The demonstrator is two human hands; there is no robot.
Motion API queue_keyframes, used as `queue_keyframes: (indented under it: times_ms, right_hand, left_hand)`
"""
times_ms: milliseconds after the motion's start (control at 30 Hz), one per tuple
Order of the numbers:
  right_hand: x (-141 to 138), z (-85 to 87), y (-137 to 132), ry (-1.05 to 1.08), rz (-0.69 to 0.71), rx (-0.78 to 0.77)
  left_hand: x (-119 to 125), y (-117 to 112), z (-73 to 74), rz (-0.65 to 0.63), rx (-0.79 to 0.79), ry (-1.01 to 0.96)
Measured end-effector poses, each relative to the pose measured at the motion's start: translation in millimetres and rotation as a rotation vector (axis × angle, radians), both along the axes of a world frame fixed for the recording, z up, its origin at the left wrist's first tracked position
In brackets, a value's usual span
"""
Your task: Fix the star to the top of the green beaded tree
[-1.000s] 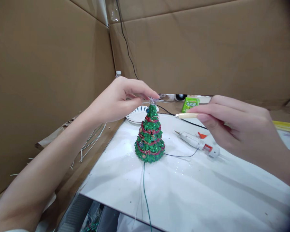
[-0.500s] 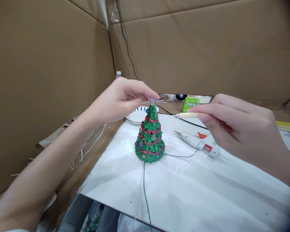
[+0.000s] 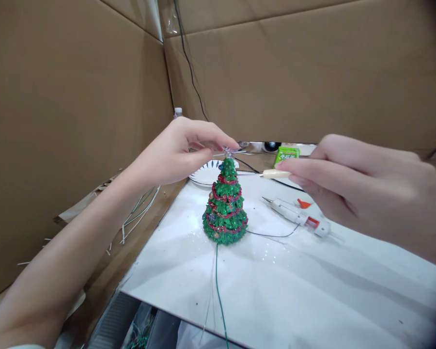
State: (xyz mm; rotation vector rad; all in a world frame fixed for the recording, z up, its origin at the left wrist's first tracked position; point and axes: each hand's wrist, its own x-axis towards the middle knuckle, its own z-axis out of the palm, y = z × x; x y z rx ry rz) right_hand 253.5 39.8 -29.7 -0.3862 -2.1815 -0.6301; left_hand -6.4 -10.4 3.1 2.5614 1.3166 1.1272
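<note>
A green beaded Christmas tree with red bead garlands and small coloured baubles stands upright on the white tabletop. My left hand reaches over from the left, its fingers on the clear topper at the tip; the fingers partly hide the topper. Between the thumb and fingers of my right hand is an awl with a cream handle. Its thin metal shaft points left, reaching the upper tiers of the tree; the exact tip is hard to make out. A green wire trails from the tree's base.
A white glue gun with a red trigger lies right of the tree. Behind are a patterned plate, a green carton and a black cable. White wires lie at the left, with cardboard walls around.
My right hand has shifted slightly, its fingers now farther left and higher, and the awl's handle has come closer to the tree. My left hand and the tree stay put.
</note>
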Motion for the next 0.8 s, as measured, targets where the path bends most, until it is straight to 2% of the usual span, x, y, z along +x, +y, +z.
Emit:
queue_keyframes:
  times_ms: [100,233,367,533,800]
  right_hand:
    - [0,9.5,8,-0.078,0.015,0.071]
    - [-2,23.8,20,-0.149,0.173,0.005]
    - [-3,32.0,25,-0.178,0.177,-0.042]
    - [-1,31.5,30,-0.174,0.191,-0.049]
    - [0,24.0,32,-0.136,0.192,-0.157]
  left_hand:
    - [0,-1,-1.0,0.001,-0.01,-0.011]
    - [0,-2,-2.4,-0.003,-0.019,-0.012]
    - [0,-3,-3.4,-0.004,-0.021,-0.01]
    - [0,-3,-3.6,-0.008,-0.015,-0.004]
    - [-2,-3,-3.8,-0.003,-0.011,0.011]
